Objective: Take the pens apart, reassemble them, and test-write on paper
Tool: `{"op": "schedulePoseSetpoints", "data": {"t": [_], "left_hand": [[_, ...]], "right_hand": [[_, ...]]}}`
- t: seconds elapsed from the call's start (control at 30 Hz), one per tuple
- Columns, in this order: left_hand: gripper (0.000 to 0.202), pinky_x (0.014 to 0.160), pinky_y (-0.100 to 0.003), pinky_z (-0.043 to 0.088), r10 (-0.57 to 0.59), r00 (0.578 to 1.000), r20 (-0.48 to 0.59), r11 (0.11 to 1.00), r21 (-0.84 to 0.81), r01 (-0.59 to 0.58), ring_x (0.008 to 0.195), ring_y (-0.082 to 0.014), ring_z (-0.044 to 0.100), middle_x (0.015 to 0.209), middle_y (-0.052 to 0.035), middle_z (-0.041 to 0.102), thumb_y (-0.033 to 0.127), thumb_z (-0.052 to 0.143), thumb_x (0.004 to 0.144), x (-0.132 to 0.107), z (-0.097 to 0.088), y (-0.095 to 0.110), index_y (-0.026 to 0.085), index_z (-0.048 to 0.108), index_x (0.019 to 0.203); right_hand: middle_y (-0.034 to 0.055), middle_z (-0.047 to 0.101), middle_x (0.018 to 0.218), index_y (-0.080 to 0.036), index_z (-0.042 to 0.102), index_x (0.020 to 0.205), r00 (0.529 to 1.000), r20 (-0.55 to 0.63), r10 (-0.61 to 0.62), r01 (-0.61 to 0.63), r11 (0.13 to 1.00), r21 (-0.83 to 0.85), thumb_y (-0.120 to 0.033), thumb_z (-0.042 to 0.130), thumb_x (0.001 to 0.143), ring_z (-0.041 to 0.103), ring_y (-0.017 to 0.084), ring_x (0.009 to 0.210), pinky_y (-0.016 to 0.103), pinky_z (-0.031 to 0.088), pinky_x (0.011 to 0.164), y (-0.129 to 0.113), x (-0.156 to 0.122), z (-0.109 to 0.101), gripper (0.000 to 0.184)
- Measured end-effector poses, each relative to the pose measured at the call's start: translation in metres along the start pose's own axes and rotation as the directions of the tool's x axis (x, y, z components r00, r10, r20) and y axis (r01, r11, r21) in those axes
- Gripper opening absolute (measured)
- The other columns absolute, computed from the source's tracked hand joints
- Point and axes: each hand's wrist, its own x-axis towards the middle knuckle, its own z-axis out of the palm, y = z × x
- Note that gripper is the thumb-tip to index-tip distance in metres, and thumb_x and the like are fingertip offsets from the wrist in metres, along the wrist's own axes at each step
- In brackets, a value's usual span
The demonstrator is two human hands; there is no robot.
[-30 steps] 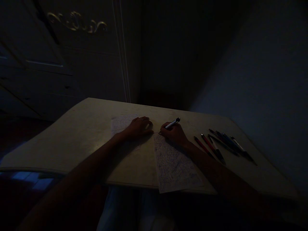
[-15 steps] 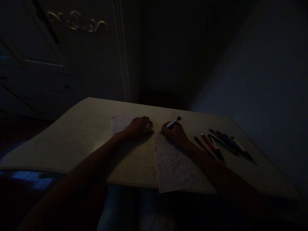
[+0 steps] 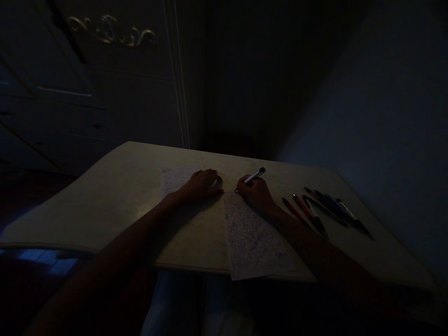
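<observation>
My right hand is closed round a pen with a pale barrel and dark top. The pen leans to the right, its tip at the top edge of a scribbled sheet of paper. Part of that sheet lies under my right hand and forearm, and its lower end reaches the table's near edge. My left hand rests with fingers spread, partly over a second sheet covered in fine marks. A ring shows on one of its fingers.
Several pens, some red, some blue or black, lie on the right of the pale table. Behind the table stands a dark cabinet with a scrolled ornament. A wall rises on the right. The room is dim.
My right hand and the pen have shifted slightly right and up along the top of the scribbled sheet. The left hand stays where it was.
</observation>
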Motion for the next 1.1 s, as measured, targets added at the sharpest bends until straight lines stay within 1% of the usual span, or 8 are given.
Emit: {"op": "schedulePoseSetpoints", "data": {"t": [0.23,0.33,0.47,0.57,0.67,0.77,0.9,1.1], "left_hand": [[0.047,0.116,-0.051,0.029,0.004,1.0,-0.016,1.0,0.022,-0.003,0.136,-0.0315,0.045,0.145,-0.0116,0.052,0.055,0.053,0.089,0.001,0.005,-0.005,0.025,0.059,0.125],[0.047,0.116,-0.051,0.03,0.015,1.0,-0.012,0.999,0.028,-0.015,0.136,-0.0307,0.045,0.144,-0.0107,0.053,0.056,0.051,0.09,0.0,0.005,-0.006,0.025,0.059,0.124],[0.043,0.116,-0.05,0.03,0.007,1.0,-0.02,0.999,0.041,-0.006,0.135,-0.0294,0.047,0.142,-0.0108,0.055,0.054,0.049,0.092,-0.001,0.004,0.0,0.024,0.06,0.122],[0.044,0.115,-0.051,0.03,-0.002,0.998,-0.061,0.998,0.062,0.006,0.133,-0.0289,0.048,0.141,-0.0121,0.055,0.055,0.047,0.094,-0.002,0.006,0.005,0.023,0.06,0.121],[0.046,0.114,-0.052,0.031,-0.01,0.997,-0.074,0.997,0.075,0.015,0.13,-0.0299,0.05,0.139,-0.0136,0.056,0.057,0.051,0.092,-0.002,0.007,0.008,0.022,0.06,0.119],[0.047,0.115,-0.052,0.031,-0.015,0.997,-0.07,0.997,0.077,0.021,0.131,-0.0303,0.05,0.14,-0.0146,0.055,0.057,0.052,0.092,-0.002,0.007,0.008,0.021,0.06,0.12],[0.051,0.116,-0.053,0.029,-0.017,0.999,-0.048,0.998,0.065,0.02,0.137,-0.0312,0.044,0.144,-0.0169,0.052,0.059,0.052,0.091,-0.002,0.005,0.008,0.019,0.058,0.122],[0.049,0.117,-0.052,0.028,-0.021,0.999,-0.039,0.997,0.071,0.024,0.137,-0.0294,0.044,0.145,-0.0142,0.052,0.06,0.051,0.091,-0.002,0.006,0.005,0.023,0.058,0.123]], "right_hand": [[0.0023,0.066,0.058,-0.018,0.064,0.067,1.0,-0.021,-0.01,0.009,0.999,-0.046,-0.034,0.059,0.075,0.061,0.015,0.053,0.024,0.046,0.053,-0.002,0.0,-0.002,0.019],[0.0026,0.066,0.058,-0.018,0.064,0.067,1.0,-0.005,-0.006,0.006,1.0,-0.017,-0.035,0.059,0.075,0.061,0.015,0.052,0.024,0.046,0.054,-0.003,0.0,-0.002,0.02],[0.0026,0.067,0.058,-0.017,0.065,0.068,1.0,-0.001,0.029,-0.029,0.999,0.025,-0.037,0.06,0.075,0.061,0.015,0.051,0.024,0.047,0.052,-0.002,0.0,-0.001,0.021],[0.0019,0.066,0.055,-0.017,0.065,0.068,1.0,0.0,0.019,-0.019,1.0,0.012,-0.037,0.059,0.076,0.061,0.014,0.05,0.023,0.047,0.052,-0.003,0.0,0.0,0.022],[0.0023,0.066,0.057,-0.018,0.065,0.068,1.0,-0.001,0.017,-0.017,1.0,0.007,-0.036,0.059,0.076,0.062,0.015,0.051,0.023,0.047,0.052,-0.004,0.0,0.0,0.021],[0.0026,0.066,0.059,-0.018,0.065,0.069,1.0,-0.001,0.016,-0.017,1.0,-0.009,-0.037,0.059,0.076,0.062,0.015,0.052,0.024,0.047,0.052,-0.003,0.0,0.001,0.021],[0.0013,0.065,0.059,-0.018,0.065,0.07,1.0,0.022,0.003,-0.002,1.0,-0.016,-0.037,0.059,0.075,0.06,0.015,0.052,0.025,0.045,0.052,-0.001,0.0,0.0,0.02],[0.0013,0.064,0.059,-0.018,0.064,0.068,0.998,0.051,-0.042,0.044,0.999,-0.029,-0.032,0.059,0.074,0.058,0.014,0.056,0.025,0.044,0.056,-0.002,0.0,-0.001,0.016]]}}
